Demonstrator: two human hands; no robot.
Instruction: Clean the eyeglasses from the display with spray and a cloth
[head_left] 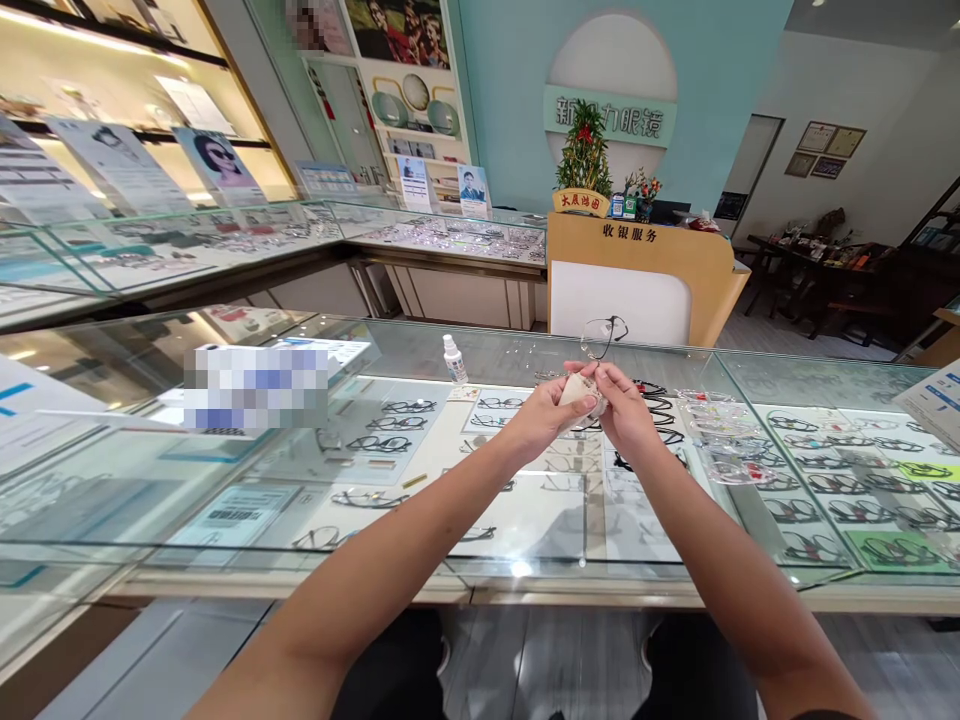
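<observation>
My left hand is closed around a crumpled pale cloth above the glass counter. Close against it, my right hand has its fingers bent and pinched at the lower part of a pair of eyeglasses. The thin dark frame of these glasses sticks up past the fingertips, turned partly edge-on. Part of the frame is hidden behind the fingers and cloth. A small white spray bottle stands upright on the glass, left of my hands.
The glass display counter runs across in front of me, with several rows of eyeglasses under its top. A card stands at the right; papers lie left. Beyond is a wooden cashier desk with a plant.
</observation>
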